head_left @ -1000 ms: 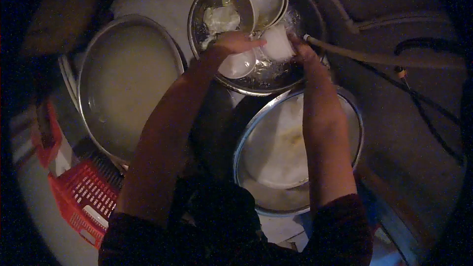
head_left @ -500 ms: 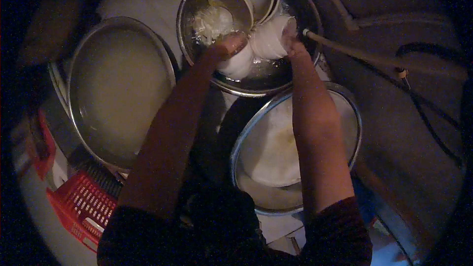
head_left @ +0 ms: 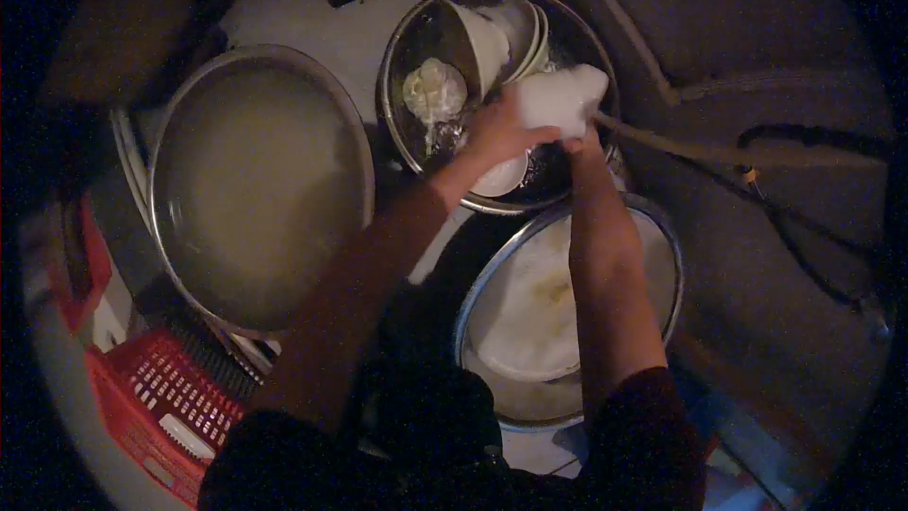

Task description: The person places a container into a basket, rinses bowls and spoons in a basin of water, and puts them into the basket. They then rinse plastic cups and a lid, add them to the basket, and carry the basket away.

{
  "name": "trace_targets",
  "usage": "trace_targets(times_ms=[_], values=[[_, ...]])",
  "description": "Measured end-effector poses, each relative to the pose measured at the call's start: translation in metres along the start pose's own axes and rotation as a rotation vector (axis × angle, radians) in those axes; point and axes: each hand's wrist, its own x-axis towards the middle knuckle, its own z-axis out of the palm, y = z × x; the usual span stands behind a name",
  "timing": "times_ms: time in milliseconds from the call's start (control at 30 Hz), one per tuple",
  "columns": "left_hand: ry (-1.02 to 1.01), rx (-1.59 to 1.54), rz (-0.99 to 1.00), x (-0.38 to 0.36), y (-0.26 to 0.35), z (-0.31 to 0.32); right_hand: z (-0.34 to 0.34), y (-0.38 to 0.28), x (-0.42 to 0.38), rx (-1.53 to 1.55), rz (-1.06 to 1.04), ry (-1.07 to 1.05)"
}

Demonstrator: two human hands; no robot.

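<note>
A white bowl-like piece (head_left: 560, 97), blurred by motion, is held over the right side of a round metal basin (head_left: 405, 147). My left hand (head_left: 503, 131) grips its left and lower side. Under its lower right edge is my right hand (head_left: 582, 140), its fingers mostly hidden by the piece. Several pale bowls (head_left: 484, 43) lean together at the back of the basin. A whitish clump (head_left: 434, 90) lies in the water on the left, and another white bowl (head_left: 501, 175) is partly visible below my left hand.
A large metal basin of cloudy liquid (head_left: 255, 185) stands at the left. Below my right forearm is a round basin with whitish contents (head_left: 525, 322). A red basket (head_left: 165, 407) sits lower left. A hose (head_left: 653, 139) runs from the right to the basin.
Both hands have come closer together at the right of the basin, with the white piece now raised between them. My left hand moved right from the lower bowl. The whole view has shifted slightly.
</note>
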Motion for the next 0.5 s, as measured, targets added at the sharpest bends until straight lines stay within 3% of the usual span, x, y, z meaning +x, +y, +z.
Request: trace_targets(times_ms=[67, 133, 267, 333, 400, 433, 500], values=[[0.118, -0.012, 0.052, -0.015, 0.026, -0.005, 0.029, 0.001, -0.017, 0.037, -0.04, 0.014], [0.396, 0.097, 0.145, -0.026, 0.049, -0.006, 0.047, 0.017, -0.034, 0.103, -0.077, 0.029], [0.216, 0.305, 0.151, -0.051, 0.062, -0.041, 0.067, 0.073, -0.061, 0.214, -0.064, 0.003], [0.147, 0.499, 0.284, -0.064, 0.065, -0.052, 0.078, 0.098, -0.074, 0.239, -0.031, -0.03], [0.172, 0.589, 0.359, -0.082, 0.065, -0.053, 0.091, 0.12, -0.085, 0.245, 0.021, -0.075], [0.28, 0.651, 0.414, -0.078, 0.061, -0.044, 0.101, 0.133, -0.09, 0.246, 0.058, -0.101], [0.328, 0.831, 0.394, -0.099, 0.065, -0.07, 0.123, 0.156, -0.099, 0.238, 0.134, -0.145]])
